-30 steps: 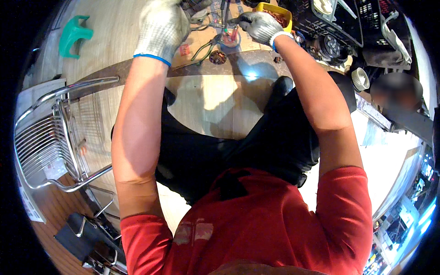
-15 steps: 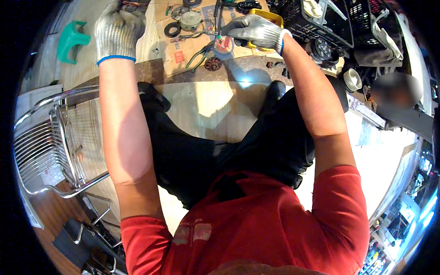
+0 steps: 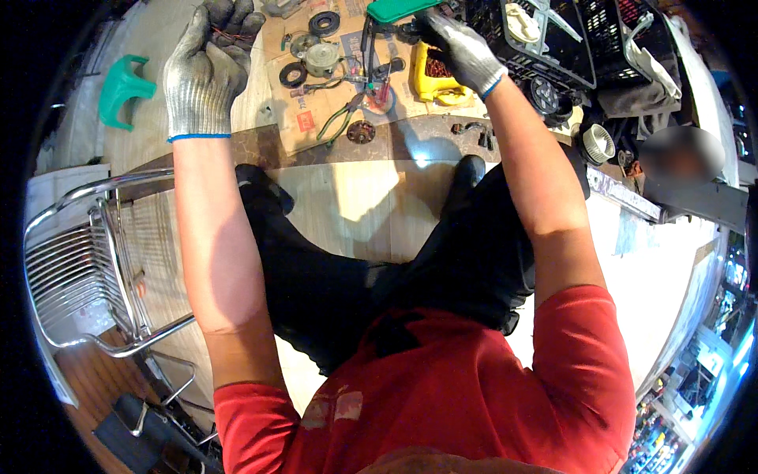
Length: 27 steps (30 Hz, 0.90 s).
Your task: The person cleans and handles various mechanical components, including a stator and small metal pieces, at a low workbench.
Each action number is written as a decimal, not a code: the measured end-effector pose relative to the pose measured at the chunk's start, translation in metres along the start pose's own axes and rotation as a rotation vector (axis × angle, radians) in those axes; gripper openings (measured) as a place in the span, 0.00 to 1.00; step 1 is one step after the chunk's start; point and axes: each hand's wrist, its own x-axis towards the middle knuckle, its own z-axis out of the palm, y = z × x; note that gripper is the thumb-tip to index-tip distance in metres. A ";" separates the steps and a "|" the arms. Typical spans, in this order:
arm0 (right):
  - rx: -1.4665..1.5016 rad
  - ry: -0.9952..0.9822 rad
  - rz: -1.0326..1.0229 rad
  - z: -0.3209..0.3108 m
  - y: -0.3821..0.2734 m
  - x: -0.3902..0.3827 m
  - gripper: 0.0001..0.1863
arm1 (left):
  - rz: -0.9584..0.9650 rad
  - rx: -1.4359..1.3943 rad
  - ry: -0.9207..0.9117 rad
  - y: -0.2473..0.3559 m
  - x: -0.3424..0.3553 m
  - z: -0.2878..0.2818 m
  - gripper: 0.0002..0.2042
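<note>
My left hand [image 3: 207, 79], in a grey-white knit glove with a blue cuff, is raised at the upper left with its fingers curled. Thin copper-coloured wire [image 3: 230, 36] shows between those fingers. On the right, my gloved right hand [image 3: 466, 54] reaches away with its fingers stretched out, near a green plastic piece [image 3: 399, 9] and dark parts. Below that hand lies a yellow housing [image 3: 430, 85] with reddish-brown windings inside. Green-handled pliers [image 3: 343, 120] rest on the cardboard [image 3: 276, 110], left of the housing. Beside them sits a round rotor-like part [image 3: 361, 132].
Farther up the cardboard are a round metal motor part [image 3: 322, 58] and black rings [image 3: 293, 75]. Black crates [image 3: 545, 47] stand at the right, with a white fan wheel [image 3: 598, 143] nearer. A green curved piece [image 3: 124, 91] lies far left, above a metal chair [image 3: 75, 268].
My right hand has moved from beside the pliers, up and to the right, uncovering the yellow housing. The view has shifted slightly, bringing the green piece at the top into sight.
</note>
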 end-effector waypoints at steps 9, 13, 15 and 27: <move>0.264 -0.497 0.590 0.074 -0.012 -0.053 0.37 | -0.060 -0.136 -0.144 -0.003 -0.007 0.013 0.13; 0.599 -0.574 0.845 0.064 -0.019 -0.047 0.38 | -0.044 -0.128 -0.135 0.002 -0.008 0.008 0.13; 0.760 -0.637 1.023 0.047 -0.027 -0.043 0.38 | -0.031 -0.100 -0.153 0.008 -0.009 0.006 0.13; 1.007 -0.448 1.090 0.028 -0.030 -0.045 0.36 | 0.051 -0.103 -0.111 0.025 -0.009 0.001 0.13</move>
